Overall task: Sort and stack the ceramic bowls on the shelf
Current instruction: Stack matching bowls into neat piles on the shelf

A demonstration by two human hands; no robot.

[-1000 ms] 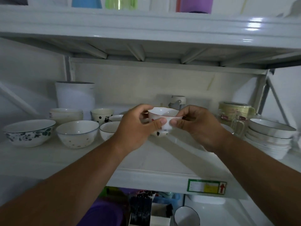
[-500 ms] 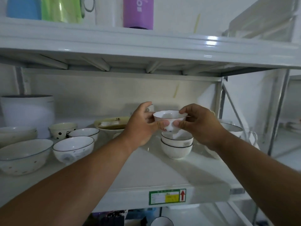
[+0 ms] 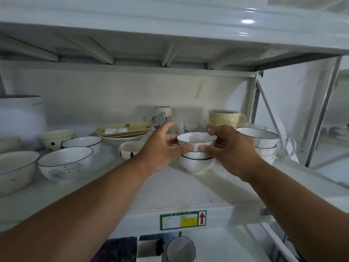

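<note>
Here both the left hand (image 3: 160, 150) and right hand (image 3: 229, 150) grip a small white bowl (image 3: 196, 141) atop a ribbed bowl stack (image 3: 197, 164), between a spotted cup (image 3: 130, 149) and a taller bowl stack (image 3: 263, 142) on the shelf (image 3: 179, 190).

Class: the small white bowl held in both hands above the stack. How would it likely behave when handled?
The small white bowl looks glazed, so probably slippery; left hand and right hand both pinch it. Ceramic: likely stiff, chips if knocked. On the ribbed bowl stack it may wobble.
</note>
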